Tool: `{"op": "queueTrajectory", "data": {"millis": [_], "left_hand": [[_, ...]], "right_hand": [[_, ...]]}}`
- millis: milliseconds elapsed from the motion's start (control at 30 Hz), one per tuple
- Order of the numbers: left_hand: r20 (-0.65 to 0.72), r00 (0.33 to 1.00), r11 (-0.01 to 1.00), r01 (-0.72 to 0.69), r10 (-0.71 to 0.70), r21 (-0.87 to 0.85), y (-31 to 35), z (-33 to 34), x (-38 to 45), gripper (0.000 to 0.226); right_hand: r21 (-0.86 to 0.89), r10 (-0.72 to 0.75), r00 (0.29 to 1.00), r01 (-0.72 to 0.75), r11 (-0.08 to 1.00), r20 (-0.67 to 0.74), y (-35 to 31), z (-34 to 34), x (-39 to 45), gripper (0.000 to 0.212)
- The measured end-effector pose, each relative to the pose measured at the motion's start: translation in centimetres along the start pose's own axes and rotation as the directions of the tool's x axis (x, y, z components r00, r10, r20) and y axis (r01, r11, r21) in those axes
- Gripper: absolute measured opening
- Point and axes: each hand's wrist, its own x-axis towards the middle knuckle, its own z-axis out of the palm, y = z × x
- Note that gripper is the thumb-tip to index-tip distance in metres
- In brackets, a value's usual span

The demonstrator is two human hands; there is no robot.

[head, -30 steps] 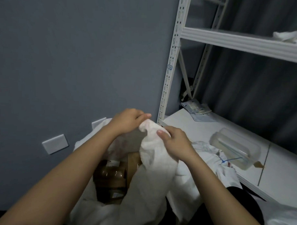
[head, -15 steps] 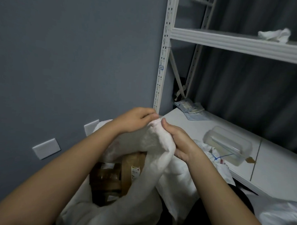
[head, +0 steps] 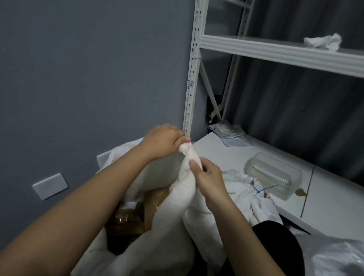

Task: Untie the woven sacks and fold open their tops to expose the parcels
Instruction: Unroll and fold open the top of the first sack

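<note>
Sack point(head: 174, 216), white, stands against grey wall point(head: 86, 62) beside white rack point(head: 192, 76); top open, brown parcels point(head: 129, 216) visible inside. Left hand point(head: 163, 140) pinches bunched rim; right hand point(head: 209, 180) grips it lower. Lower shelf point(head: 329, 207) carries clear box point(head: 273, 175), packets point(head: 228, 132); upper shelf a cloth point(head: 323, 41).

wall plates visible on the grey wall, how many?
2. One wall plate sits on the grey wall left of the left forearm; a second wall plate is partly covered by the woven sack. More may be hidden behind the sack.
</note>
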Motion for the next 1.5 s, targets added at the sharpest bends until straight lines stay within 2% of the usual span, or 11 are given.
{"op": "queueTrajectory", "data": {"millis": [167,400,567,733,833,1033,1100,1200,1267,1367,1500], "left_hand": [[-0.327,0.913,0.964,0.193,-0.245,-0.184,1.7,0.4,-2.8,0.034],[0.216,0.822,0.422,0.474,-0.527,-0.773,3.4,1.7,-4.6,0.038],[0.141,0.813,0.422,0.432,-0.565,-0.797,4.4,2.1,-3.1,0.017],[0.221,0.878,0.310,0.370,-0.424,-0.876,4.6,1.1,-3.6,0.014],[0.350,0.882,0.134,0.407,-0.317,-0.904,3.6,0.9,-5.1,0.023],[0.193,0.841,0.488,0.463,-0.505,-0.739,2.4,2.3,-7.4,0.026],[0.191,0.846,0.527,0.470,-0.498,-0.708,2.3,2.6,-7.6,0.015],[0.166,0.864,0.608,0.459,-0.476,-0.648,1.6,2.5,-7.8,0.010],[0.191,0.883,0.635,0.445,-0.428,-0.631,1.5,2.2,-8.0,0.011],[0.256,0.895,0.646,0.442,-0.365,-0.623,1.5,1.1,-7.8,0.014],[0.215,0.880,0.515,0.429,-0.423,-0.742,1.3,-0.3,-8.3,0.023]], "right_hand": [[0.544,0.209,0.947,-0.312,0.779,0.243,0.0,-0.2,1.5,0.032],[0.691,0.158,0.965,-0.259,0.675,0.207,-0.2,0.9,1.8,0.056],[0.245,0.021,0.974,0.035,0.969,-0.224,1.3,1.6,0.7,0.011],[-0.185,-0.176,0.981,0.159,0.970,-0.079,2.8,1.6,0.6,0.031],[0.052,0.031,0.992,-0.025,0.998,-0.125,2.4,1.5,1.4,0.014],[0.792,0.213,0.942,-0.335,0.511,0.261,1.7,2.4,1.9,0.033],[0.676,0.189,0.965,-0.262,0.688,0.182,1.6,2.3,0.9,0.020],[-0.073,-0.197,0.979,0.200,0.977,0.050,1.6,0.6,1.0,0.035],[-0.451,-0.439,0.829,0.557,0.697,0.346,0.6,-0.9,2.1,0.059],[-0.588,-0.261,0.628,0.778,0.219,0.733,-2.5,-1.5,3.8,0.034],[-0.564,-0.117,0.681,0.678,0.471,0.723,-6.0,0.2,5.1,0.015]]}}
